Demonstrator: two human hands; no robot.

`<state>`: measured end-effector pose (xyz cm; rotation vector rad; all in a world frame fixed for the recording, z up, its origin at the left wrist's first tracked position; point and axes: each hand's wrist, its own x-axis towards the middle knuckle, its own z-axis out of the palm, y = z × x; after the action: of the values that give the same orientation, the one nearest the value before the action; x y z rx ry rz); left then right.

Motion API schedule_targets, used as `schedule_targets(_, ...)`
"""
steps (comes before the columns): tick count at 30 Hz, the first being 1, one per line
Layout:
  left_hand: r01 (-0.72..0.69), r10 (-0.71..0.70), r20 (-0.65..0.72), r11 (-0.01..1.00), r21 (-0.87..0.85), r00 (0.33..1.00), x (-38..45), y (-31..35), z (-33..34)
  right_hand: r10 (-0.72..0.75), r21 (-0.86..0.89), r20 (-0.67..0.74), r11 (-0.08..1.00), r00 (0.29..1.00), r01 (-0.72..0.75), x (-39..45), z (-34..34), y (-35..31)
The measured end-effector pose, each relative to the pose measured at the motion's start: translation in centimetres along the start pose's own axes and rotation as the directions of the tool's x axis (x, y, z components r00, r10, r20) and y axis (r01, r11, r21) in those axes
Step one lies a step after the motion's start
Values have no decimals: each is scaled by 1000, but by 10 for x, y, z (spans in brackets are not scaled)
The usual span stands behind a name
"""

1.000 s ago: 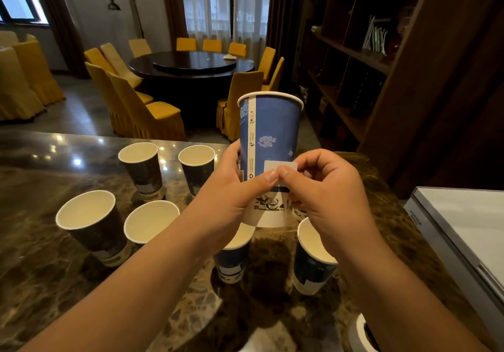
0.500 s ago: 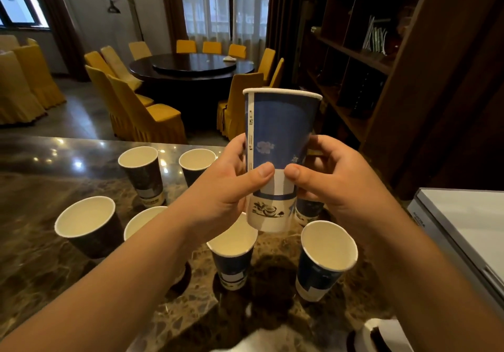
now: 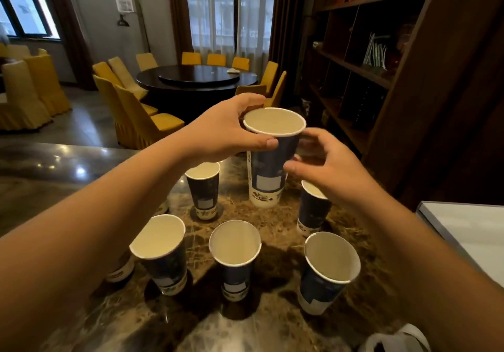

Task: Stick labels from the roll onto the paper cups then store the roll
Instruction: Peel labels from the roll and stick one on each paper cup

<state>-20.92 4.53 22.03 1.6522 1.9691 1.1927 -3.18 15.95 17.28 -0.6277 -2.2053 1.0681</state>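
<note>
My left hand [image 3: 231, 130] grips a tall blue paper cup [image 3: 270, 160] just under its rim, with the cup upright and its base at the marble table [image 3: 272, 226]. A white label [image 3: 268, 183] is stuck low on that cup's side. My right hand [image 3: 327, 168] hovers beside the cup with fingers loosely curled, its thumb tip against the cup wall, holding nothing. Several more cups stand around it, such as a far cup [image 3: 203, 188] and three near cups [image 3: 161, 253] [image 3: 234, 256] [image 3: 327, 269], most showing labels. The label roll [image 3: 395, 339] lies at the bottom right edge.
Another cup [image 3: 313, 209] stands partly behind my right wrist, and one more [image 3: 120, 269] is half hidden under my left forearm. A white flat box [image 3: 469, 231] lies at the table's right. A dark wooden shelf [image 3: 381, 78] rises beyond the table.
The labelled cup has gone from held up in front of me down and forward to the table. My right hand has let go of its side; my left hand shifted up to the rim.
</note>
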Motion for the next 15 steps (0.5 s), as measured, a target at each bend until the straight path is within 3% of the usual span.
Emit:
schedule_targets(2, 23, -27, 46, 996, 89, 999, 11, -16, 3, 14, 14, -36, 1000, 999, -13, 13, -7, -1)
schedule_targets(5, 51, -76, 107, 974, 220, 991, 27, -39, 14, -7, -250, 64, 968, 998, 23, 39, -9, -2)
schedule_targets(9, 78, -150, 174, 926, 368, 973, 41, -65, 35, 48, -573, 271, 811, 961, 121, 65, 4, 8)
schedule_targets(15, 84, -237, 241, 855, 512, 941, 53, -97, 64, 191, -755, 381, 629, 905, 186, 88, 39, 45)
